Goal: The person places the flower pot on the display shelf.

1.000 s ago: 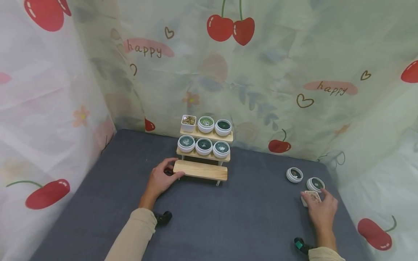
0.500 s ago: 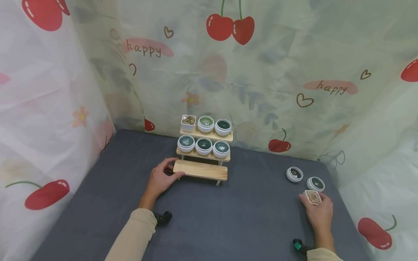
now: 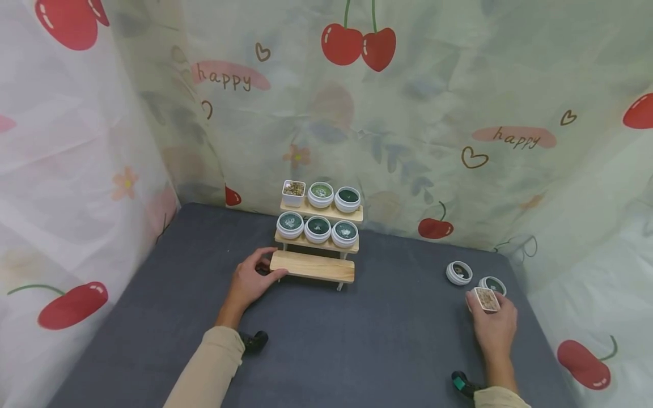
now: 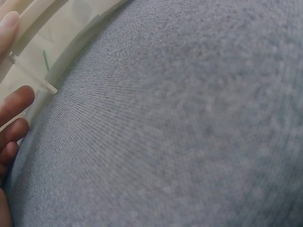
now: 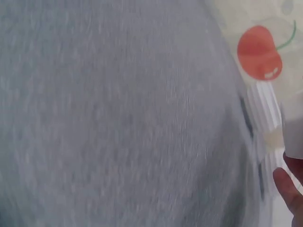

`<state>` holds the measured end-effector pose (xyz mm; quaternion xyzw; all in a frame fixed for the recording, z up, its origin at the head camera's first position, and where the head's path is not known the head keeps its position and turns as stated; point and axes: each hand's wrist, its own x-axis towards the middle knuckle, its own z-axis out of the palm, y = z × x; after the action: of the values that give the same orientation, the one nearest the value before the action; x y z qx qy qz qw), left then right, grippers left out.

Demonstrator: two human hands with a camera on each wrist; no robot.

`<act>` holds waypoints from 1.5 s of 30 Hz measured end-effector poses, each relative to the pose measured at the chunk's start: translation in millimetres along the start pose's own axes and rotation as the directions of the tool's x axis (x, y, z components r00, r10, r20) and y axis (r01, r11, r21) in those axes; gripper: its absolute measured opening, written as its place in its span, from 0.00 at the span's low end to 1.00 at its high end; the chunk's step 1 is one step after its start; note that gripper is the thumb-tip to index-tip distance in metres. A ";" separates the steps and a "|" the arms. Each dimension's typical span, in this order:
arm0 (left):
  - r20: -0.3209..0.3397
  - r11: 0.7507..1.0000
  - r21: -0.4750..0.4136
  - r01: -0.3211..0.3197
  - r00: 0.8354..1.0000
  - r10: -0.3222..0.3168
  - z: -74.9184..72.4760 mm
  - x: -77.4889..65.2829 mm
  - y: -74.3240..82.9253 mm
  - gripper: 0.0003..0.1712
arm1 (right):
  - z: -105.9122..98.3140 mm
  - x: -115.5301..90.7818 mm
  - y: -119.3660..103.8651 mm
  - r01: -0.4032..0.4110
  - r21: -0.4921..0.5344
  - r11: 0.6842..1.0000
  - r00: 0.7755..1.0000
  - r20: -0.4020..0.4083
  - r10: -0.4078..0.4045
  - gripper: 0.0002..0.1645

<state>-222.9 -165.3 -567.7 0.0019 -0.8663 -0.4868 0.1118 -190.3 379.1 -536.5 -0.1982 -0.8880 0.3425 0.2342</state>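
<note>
My left hand (image 3: pixel 251 279) grips the left end of the bottom step of a tiered wooden stand (image 3: pixel 312 266), thumb along the front edge. In the left wrist view its fingers (image 4: pixel 16 104) show beside a clear leg (image 4: pixel 40 80) of the stand. At the right, my right hand (image 3: pixel 494 327) holds a small square white pot (image 3: pixel 487 300) with a pale, grainy top. That pot overlaps a round white pot (image 3: pixel 493 283) behind it. The right wrist view catches only a fingertip (image 5: pixel 284 184) and part of the white pot (image 5: pixel 294 127) at its edge.
Round pots (image 3: pixel 318 229) with dark green tops line the middle step. A square pot (image 3: pixel 293 192) and two round ones (image 3: pixel 348 199) stand on the top step. Another round pot (image 3: pixel 459 273) sits on the dark grey cloth (image 3: pixel 388 340) at right. Cherry-print curtains (image 3: pixel 408 113) enclose the table.
My right hand has taken hold of the square pot, tilted it, and moved it slightly up and left in the view. My left hand stays on the stand.
</note>
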 end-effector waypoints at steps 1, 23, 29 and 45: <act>0.001 1.000 -0.001 0.001 1.000 -0.001 0.3 0.1 0.3 0.39 | 0.7 0.0 -3.5 0.004 0.009 1.000 1.000 -0.003 -0.004 0.43; 0.010 1.000 0.011 0.005 1.000 -0.005 6.6 -1.2 0.6 0.38 | 55.5 -28.4 -85.6 0.103 0.180 0.978 0.956 0.255 -0.148 0.45; 0.010 1.000 -0.007 0.001 1.000 -0.001 5.9 -1.5 0.9 0.38 | 67.5 -40.3 -119.7 0.160 0.285 0.945 0.934 0.267 -0.238 0.43; 0.010 1.000 0.001 0.008 1.000 -0.008 3.0 0.4 -0.2 0.39 | 107.8 -82.6 -192.0 0.217 0.545 0.810 0.859 0.288 -0.424 0.43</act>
<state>-223.9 -163.0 -569.3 0.0030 -0.8670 -0.4871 0.1053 -219.5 149.4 -495.8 0.0980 -0.8193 0.5452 0.1477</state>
